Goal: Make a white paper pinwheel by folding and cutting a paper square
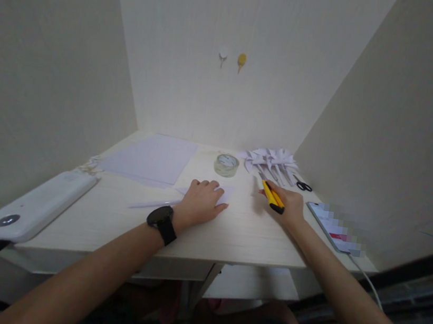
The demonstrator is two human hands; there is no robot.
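Note:
My left hand point(202, 202), with a dark watch at its wrist, lies palm down with fingers spread over a small piece of white paper point(226, 194). A thin white paper stick point(155, 204) runs out to the left from under this hand. To the right, my right hand point(289, 202) is closed around a yellow and black utility knife point(273, 197), held just above the table. Its front end points away and to the left, and looks blurred. Beyond and between the hands stands a roll of clear tape point(226, 165).
White paper sheets point(153, 156) lie at the back left, folded paper pinwheels point(270, 161) at the back right. Black-handled scissors point(303, 185) and a phone with a cable point(329, 227) are on the right. A white device point(35, 204) with a black strap lies left. Walls enclose three sides.

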